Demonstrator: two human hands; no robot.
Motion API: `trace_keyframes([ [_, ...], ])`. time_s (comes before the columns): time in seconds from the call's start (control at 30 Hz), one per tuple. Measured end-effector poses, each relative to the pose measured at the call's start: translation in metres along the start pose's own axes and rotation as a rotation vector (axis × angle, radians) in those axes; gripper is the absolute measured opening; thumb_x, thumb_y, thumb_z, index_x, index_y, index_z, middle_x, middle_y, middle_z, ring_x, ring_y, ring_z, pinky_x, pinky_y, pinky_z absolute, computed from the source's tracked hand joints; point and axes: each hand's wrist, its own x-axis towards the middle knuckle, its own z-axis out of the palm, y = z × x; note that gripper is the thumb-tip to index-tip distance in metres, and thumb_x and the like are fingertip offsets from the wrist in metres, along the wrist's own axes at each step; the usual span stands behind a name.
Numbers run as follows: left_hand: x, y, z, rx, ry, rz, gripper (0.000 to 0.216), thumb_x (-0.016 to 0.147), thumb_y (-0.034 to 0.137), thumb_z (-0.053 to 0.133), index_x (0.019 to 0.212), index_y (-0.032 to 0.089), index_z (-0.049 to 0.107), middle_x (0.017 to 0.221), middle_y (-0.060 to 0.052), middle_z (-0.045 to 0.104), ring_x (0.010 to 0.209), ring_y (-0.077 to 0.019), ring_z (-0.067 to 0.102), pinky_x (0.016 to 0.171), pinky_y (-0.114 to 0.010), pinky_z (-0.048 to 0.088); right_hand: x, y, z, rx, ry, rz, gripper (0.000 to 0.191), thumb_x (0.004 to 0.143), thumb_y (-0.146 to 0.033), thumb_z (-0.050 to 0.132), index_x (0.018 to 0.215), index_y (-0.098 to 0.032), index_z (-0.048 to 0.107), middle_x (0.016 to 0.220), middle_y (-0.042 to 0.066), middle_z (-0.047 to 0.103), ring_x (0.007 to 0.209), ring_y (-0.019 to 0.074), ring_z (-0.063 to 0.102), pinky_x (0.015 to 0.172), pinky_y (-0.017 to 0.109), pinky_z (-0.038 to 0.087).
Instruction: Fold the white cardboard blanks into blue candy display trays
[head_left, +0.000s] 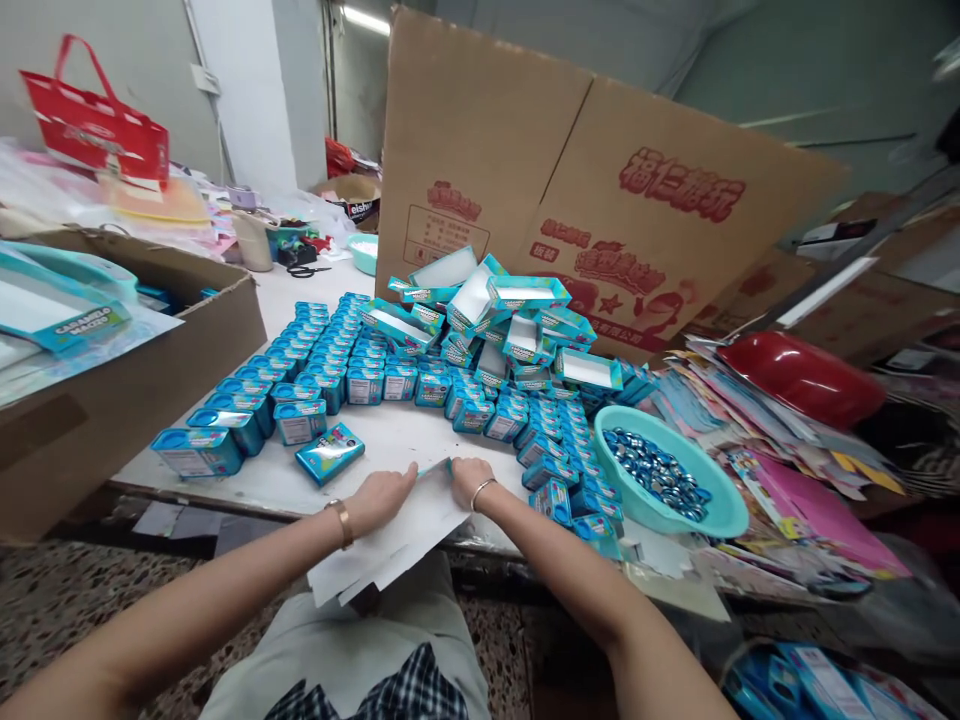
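Plaid cloth point(420, 690) and pale trousers point(330, 660) nearest the camera. White card blank point(405, 535) sits over the lap at the table point(409, 428)'s front edge, tilted. Left hand point(382, 500) pinches its left edge, right hand point(470, 484) pinches its far right corner. Loose blue box point(330, 453) lies just beyond the left hand. Rows of blue tubs behind point(300, 422), folded display trays point(525, 292) heaped against big carton point(517, 150). Turquoise basin point(731, 510) of shiny blue pieces point(652, 472), right.

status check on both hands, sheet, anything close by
Left hand and right hand gripping white sheet at far end. Sheet's near end overhanging table. One blue box lying close to left hand.
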Motion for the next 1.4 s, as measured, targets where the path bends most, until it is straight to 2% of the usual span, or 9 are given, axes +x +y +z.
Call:
trace_keyframes([
  [0.17, -0.011, 0.031, 0.021, 0.359, 0.074, -0.051, 0.062, 0.085, 0.011, 0.036, 0.145, 0.016, 0.023, 0.098, -0.018, 0.059, 0.087, -0.0283, 0.058, 0.072, -0.039, 0.044, 0.014, 0.03, -0.029, 0.129, -0.01, -0.118, 0.034, 0.089, -0.046, 0.045, 0.096, -0.022, 0.068, 0.091, 0.006, 0.071, 0.084, 0.0181, 0.065, 0.072, 0.025, 0.045],
  [0.37, -0.017, 0.023, 0.008, 0.266, 0.041, 0.038, 0.064, 0.086, 0.046, 0.043, 0.141, 0.017, 0.029, 0.117, -0.015, 0.053, 0.102, -0.0289, 0.051, 0.082, -0.039, 0.043, 0.031, -0.003, -0.015, -0.185, 0.074, -0.554, 0.033, 0.081, -0.048, 0.059, 0.102, -0.023, 0.063, 0.098, 0.007, 0.067, 0.093, 0.0226, 0.06, 0.075, 0.029, 0.042],
  [0.5, -0.022, -0.005, -0.008, 0.298, -0.069, 0.007, 0.031, 0.088, 0.024, 0.038, 0.112, 0.016, 0.055, 0.104, -0.013, 0.059, 0.089, -0.0246, 0.058, 0.073, -0.034, 0.046, 0.027, -0.009, 0.004, -0.373, 0.163, -0.611, 0.025, 0.091, -0.033, 0.044, 0.101, -0.015, 0.057, 0.092, 0.011, 0.066, 0.082, 0.022, 0.061, 0.073, 0.033, 0.04],
  [0.83, 0.0, -0.006, -0.008, 0.397, -0.093, 0.242, 0.025, 0.081, 0.004, 0.037, 0.091, 0.013, 0.058, 0.084, -0.014, 0.066, 0.074, -0.025, 0.064, 0.064, -0.034, 0.048, 0.019, -0.012, 0.014, -0.392, 0.116, -0.644, 0.021, 0.086, -0.017, 0.042, 0.102, -0.014, 0.056, 0.095, 0.012, 0.066, 0.079, 0.0229, 0.064, 0.068, 0.033, 0.044],
  [1.0, 0.0, 0.003, -0.046, 0.082, 0.063, 0.117, 0.015, 0.08, 0.019, 0.053, 0.089, 0.018, 0.064, 0.085, -0.01, 0.069, 0.079, -0.0253, 0.066, 0.074, -0.035, 0.049, 0.037, -0.041, 0.005, -0.016, -0.036, -0.583, 0.039, 0.078, -0.032, 0.057, 0.115, -0.02, 0.055, 0.103, 0.01, 0.067, 0.092, 0.0276, 0.064, 0.074, 0.034, 0.048],
  [1.13, -0.023, 0.013, -0.057, -0.337, 0.701, -0.027, 0.045, 0.079, 0.037, 0.06, 0.12, 0.022, 0.052, 0.119, -0.01, 0.058, 0.112, -0.0257, 0.054, 0.097, -0.042, 0.042, 0.046, -0.022, 0.005, 0.439, 0.045, -0.414, 0.066, 0.077, -0.017, 0.047, 0.141, -0.024, 0.032, 0.128, 0.009, 0.057, 0.115, 0.0257, 0.054, 0.094, 0.039, 0.042],
  [1.2, -0.03, 0.016, -0.043, -0.577, 0.873, -0.149, 0.065, 0.073, 0.039, 0.066, 0.131, 0.022, 0.041, 0.133, -0.011, 0.045, 0.125, -0.0276, 0.043, 0.1, -0.045, 0.039, 0.047, -0.008, 0.013, 0.683, 0.147, -0.376, 0.078, 0.071, -0.01, 0.045, 0.145, -0.023, 0.024, 0.142, 0.007, 0.043, 0.129, 0.0228, 0.04, 0.104, 0.039, 0.034],
  [1.27, -0.027, 0.019, -0.021, -0.872, 0.802, -0.248, 0.078, 0.067, 0.038, 0.071, 0.135, 0.021, 0.035, 0.138, -0.014, 0.038, 0.126, -0.03, 0.042, 0.096, -0.044, 0.043, 0.049, -0.001, 0.026, 0.913, 0.239, -0.362, 0.077, 0.068, -0.01, 0.046, 0.143, -0.024, 0.029, 0.144, 0.004, 0.039, 0.133, 0.0201, 0.034, 0.107, 0.037, 0.03],
  [1.4, -0.001, 0.019, 0.009, -1.298, 0.542, -0.223, 0.07, 0.066, 0.029, 0.064, 0.131, 0.017, 0.04, 0.135, -0.014, 0.046, 0.116, -0.0283, 0.051, 0.094, -0.04, 0.045, 0.056, -0.008, 0.051, 1.231, 0.424, -0.237, 0.042, 0.076, -0.023, 0.048, 0.117, -0.021, 0.053, 0.117, 0.005, 0.06, 0.107, 0.0208, 0.056, 0.093, 0.035, 0.042],
])
